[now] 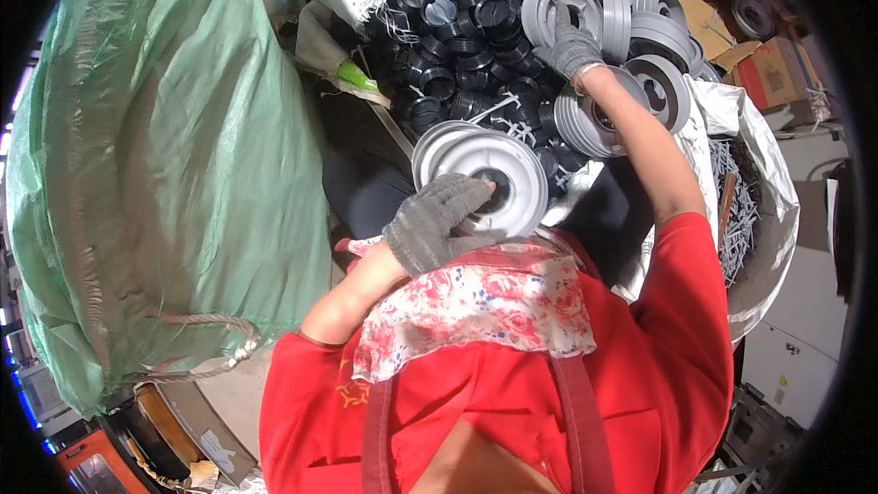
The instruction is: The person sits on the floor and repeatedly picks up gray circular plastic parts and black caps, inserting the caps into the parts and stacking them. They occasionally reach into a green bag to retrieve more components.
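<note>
My left hand (437, 220), in a grey knitted glove, holds a pale grey round plastic part (526, 169) with a dark centre hole close to my lap. Its fingers lie across the part's face and reach the hole; a second pale rim shows behind it. My right hand (569, 50), gloved alike, stretches forward to another grey round plastic part (541, 11). One finger lies over that part's hub and the others are at its near rim, seemingly gripping it. Beneath and beside both hands is a heap of black round plastic caps (466, 46).
More grey ringed parts (658, 37) are stacked right of the heap. A white sack (777, 210) of thin pale plastic pieces (734, 220) stands at the right, near a cardboard box (782, 73). A large green woven sack (183, 146) fills the left. White strips (498, 112) lie on the caps.
</note>
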Demonstrator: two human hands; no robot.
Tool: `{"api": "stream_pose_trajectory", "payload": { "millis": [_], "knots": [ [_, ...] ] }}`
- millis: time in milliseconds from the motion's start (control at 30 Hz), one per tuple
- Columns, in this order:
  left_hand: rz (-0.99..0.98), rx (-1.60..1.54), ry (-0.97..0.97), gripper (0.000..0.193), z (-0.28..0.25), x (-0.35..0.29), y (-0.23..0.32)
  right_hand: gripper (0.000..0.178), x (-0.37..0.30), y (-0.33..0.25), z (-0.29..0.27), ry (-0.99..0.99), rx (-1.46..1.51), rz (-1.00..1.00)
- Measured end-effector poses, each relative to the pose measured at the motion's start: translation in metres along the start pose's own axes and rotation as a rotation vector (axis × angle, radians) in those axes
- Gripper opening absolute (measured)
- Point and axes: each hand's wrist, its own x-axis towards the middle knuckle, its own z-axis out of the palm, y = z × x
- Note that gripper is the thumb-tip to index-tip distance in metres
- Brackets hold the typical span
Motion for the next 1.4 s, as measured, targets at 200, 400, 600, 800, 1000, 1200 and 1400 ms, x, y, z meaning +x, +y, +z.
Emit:
{"api": "stream_pose_trajectory", "payload": {
  "millis": [200,400,600,800,1000,1200,1400],
  "knots": [
    [-0.490,-0.709,0.415,0.044,-0.028,0.034,-0.009,0.051,-0.018,-0.051,-0.065,0.273,0.782,-0.164],
    [-0.235,-1.596,0.501,0.057,-0.034,0.071,-0.035,0.033,-0.026,-0.085,-0.081,-0.221,1.467,-0.098],
    [-0.330,-1.413,0.768,0.049,-0.048,0.053,-0.042,0.029,0.043,-0.045,0.010,0.235,-0.228,-0.689],
    [-0.438,-0.986,0.734,0.049,-0.047,0.051,-0.038,0.022,0.026,-0.077,-0.008,0.112,0.013,-0.524],
    [-0.470,-1.414,0.596,0.043,-0.036,0.066,-0.020,0.016,-0.048,-0.114,-0.090,0.000,0.959,-0.760],
    [-0.378,-1.250,0.529,0.048,-0.030,0.061,-0.010,0.065,-0.059,-0.121,-0.104,0.043,0.508,-0.708],
    [-0.414,-1.186,0.372,0.046,-0.044,0.054,-0.005,0.061,-0.069,-0.117,-0.119,0.015,0.183,-1.008]
  ]
}}
